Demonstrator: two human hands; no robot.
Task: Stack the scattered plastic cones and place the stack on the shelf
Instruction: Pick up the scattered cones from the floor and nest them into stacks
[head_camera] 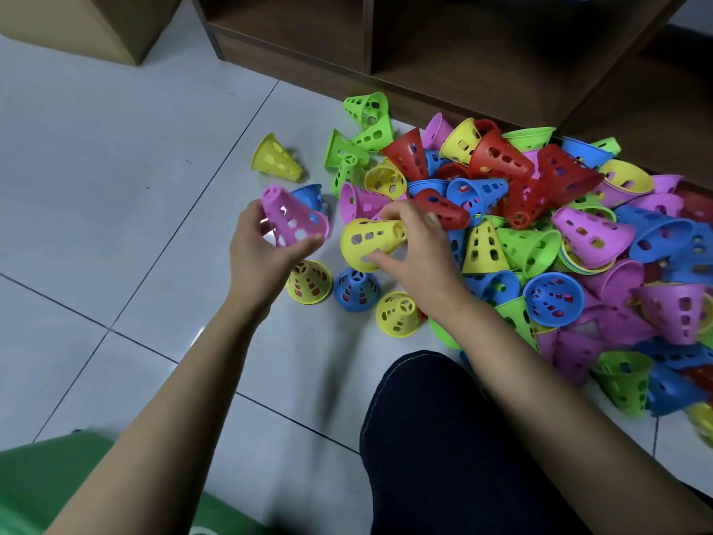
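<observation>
One camera, worn on the head, looks forward and steeply down from close above the tiled floor (115, 156). Both forearms reach in from the bottom edge; the shelf (463, 52) crosses the top.

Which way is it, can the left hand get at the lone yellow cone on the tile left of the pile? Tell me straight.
Probably not yet. The way to the lone yellow cone is free, bare tile around it, but the left hand is full, gripping a pink cone.
</observation>
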